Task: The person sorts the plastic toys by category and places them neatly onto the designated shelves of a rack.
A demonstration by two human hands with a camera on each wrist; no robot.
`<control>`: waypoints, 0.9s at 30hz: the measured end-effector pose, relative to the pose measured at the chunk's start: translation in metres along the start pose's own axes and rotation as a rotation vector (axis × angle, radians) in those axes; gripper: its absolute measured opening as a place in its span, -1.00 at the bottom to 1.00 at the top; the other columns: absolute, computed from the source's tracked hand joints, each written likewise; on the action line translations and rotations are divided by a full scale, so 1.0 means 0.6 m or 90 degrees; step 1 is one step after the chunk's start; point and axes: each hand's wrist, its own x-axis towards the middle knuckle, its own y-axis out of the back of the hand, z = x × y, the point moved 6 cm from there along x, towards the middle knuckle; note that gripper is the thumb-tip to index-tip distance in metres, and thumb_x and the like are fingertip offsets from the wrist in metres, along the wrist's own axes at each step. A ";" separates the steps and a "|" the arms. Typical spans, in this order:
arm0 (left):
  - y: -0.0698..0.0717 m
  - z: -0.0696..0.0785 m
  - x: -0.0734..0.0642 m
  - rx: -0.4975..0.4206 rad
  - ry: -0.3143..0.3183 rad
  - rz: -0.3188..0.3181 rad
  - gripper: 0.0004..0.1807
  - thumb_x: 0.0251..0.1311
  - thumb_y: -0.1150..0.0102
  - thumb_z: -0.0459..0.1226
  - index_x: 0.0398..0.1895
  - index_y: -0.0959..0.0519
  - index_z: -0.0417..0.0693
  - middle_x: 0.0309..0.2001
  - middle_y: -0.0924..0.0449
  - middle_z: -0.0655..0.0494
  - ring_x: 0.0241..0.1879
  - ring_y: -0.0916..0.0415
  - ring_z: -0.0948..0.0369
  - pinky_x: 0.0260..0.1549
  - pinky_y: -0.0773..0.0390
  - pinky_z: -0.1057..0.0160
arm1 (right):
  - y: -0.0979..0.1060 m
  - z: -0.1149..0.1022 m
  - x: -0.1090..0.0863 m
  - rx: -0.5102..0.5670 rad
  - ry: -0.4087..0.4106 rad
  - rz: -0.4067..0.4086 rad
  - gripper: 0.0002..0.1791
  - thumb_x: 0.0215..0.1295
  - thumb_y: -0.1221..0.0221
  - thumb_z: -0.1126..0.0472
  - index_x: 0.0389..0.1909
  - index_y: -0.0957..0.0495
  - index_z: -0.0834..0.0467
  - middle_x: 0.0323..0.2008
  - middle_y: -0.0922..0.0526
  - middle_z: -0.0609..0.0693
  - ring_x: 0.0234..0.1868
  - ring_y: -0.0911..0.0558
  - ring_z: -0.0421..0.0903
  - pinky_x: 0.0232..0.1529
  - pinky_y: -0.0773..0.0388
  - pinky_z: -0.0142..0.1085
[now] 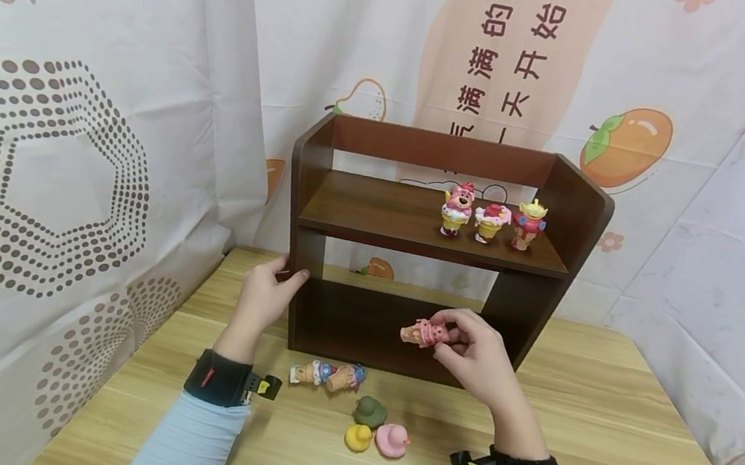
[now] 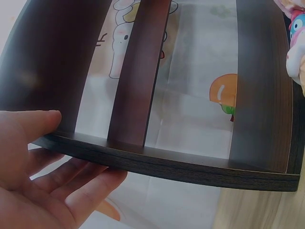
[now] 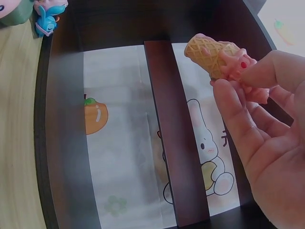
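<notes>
A dark brown wooden shelf (image 1: 372,236) stands on the table. My left hand (image 1: 268,293) grips its left side panel, thumb on the inner face and fingers round the outside, as the left wrist view shows too. Between the thumb and fingers of my right hand (image 1: 479,357) is a pink ice-cream-cone figurine (image 3: 219,57), held tilted in front of the lower compartment with its waffle cone pointing left. On the upper board, towards the right, stand three cone figurines: a pink bear (image 1: 457,208), a pink-topped one (image 1: 490,222) and a yellow-headed one (image 1: 529,224).
Two more cone figurines (image 1: 312,372) lie on the table before the shelf. Nearer me sit a green duck (image 1: 370,412), a yellow duck (image 1: 358,438) and a pink duck (image 1: 392,441). A printed white cloth (image 1: 341,40) hangs behind the wooden table (image 1: 599,443).
</notes>
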 end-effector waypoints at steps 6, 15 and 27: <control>0.000 -0.004 0.001 0.006 0.000 0.001 -0.54 0.37 -0.25 -0.11 0.22 -0.63 -0.16 0.09 -0.67 -0.17 0.05 -0.65 -0.05 -0.05 -0.66 -0.03 | 0.002 -0.015 0.001 0.011 0.009 -0.010 -0.67 0.11 -0.29 0.62 -0.09 -0.62 0.34 -0.21 -0.63 0.16 -0.30 -0.61 0.07 -0.35 -0.64 -0.35; 0.001 -0.001 0.000 0.003 0.000 -0.001 -0.51 0.37 -0.25 -0.10 0.25 -0.60 -0.19 0.11 -0.66 -0.17 0.07 -0.64 -0.05 -0.03 -0.65 -0.04 | -0.004 0.039 0.001 -0.012 0.029 0.016 -0.63 0.13 -0.35 0.52 -0.06 -0.66 0.16 -0.15 -0.63 0.00 -0.28 -0.61 -0.07 -0.34 -0.63 -0.38; 0.000 -0.002 0.002 0.004 0.001 -0.001 -0.54 0.36 -0.26 -0.09 0.21 -0.64 -0.15 0.08 -0.68 -0.16 0.06 -0.65 -0.03 -0.05 -0.66 -0.03 | 0.000 0.030 0.011 -0.035 0.059 0.004 -0.65 0.16 -0.36 0.43 -0.04 -0.68 0.08 -0.13 -0.61 -0.15 -0.24 -0.60 -0.18 -0.30 -0.65 -0.39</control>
